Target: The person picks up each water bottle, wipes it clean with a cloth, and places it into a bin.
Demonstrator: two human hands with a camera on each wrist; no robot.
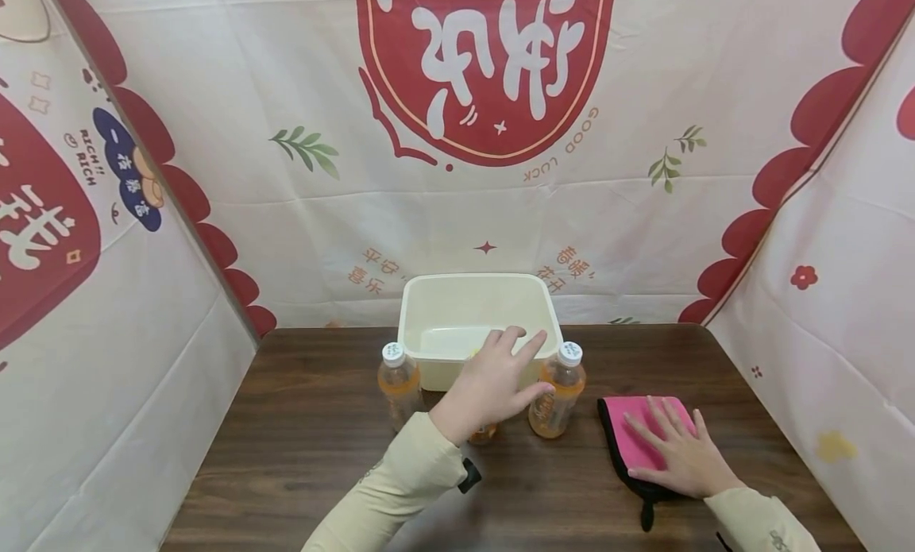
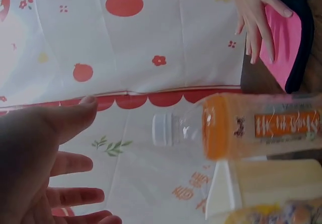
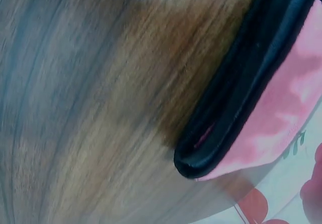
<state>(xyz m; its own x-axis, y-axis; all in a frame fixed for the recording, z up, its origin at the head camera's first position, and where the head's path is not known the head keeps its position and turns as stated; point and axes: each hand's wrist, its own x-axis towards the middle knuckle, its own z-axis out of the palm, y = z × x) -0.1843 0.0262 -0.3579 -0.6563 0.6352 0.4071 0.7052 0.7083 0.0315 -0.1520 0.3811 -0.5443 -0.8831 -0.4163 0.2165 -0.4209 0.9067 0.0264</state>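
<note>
Along the near side of a cream bin (image 1: 475,302), on a brown wooden surface (image 1: 307,425), stand a left bottle (image 1: 402,393) and a right bottle (image 1: 556,397), both upright with white caps (image 1: 392,353). Between them is a middle bottle (image 1: 483,434), mostly hidden by a person's left hand (image 1: 493,381). That hand's fingers are spread and grasp nothing that shows; the left wrist view has them apart from the right bottle. Whether they touch the middle bottle cannot be told.

To the right, the right hand (image 1: 675,457) lies flat on a folded pink cloth (image 1: 631,450) edged in black, with a small black loop (image 1: 646,516) at its near corner. Those fingers are spread too, resting without gripping.

The bottles look like smooth, clear plastic, so they would probably be slick, with a little give under a squeeze. Their weight depends on how full they are, which is unclear. The labelled body seems the surest hold, thumb opposite fingers; a narrow cap gives less control. The cloth looks soft and light, best pinched at its thick folded edge.
</note>
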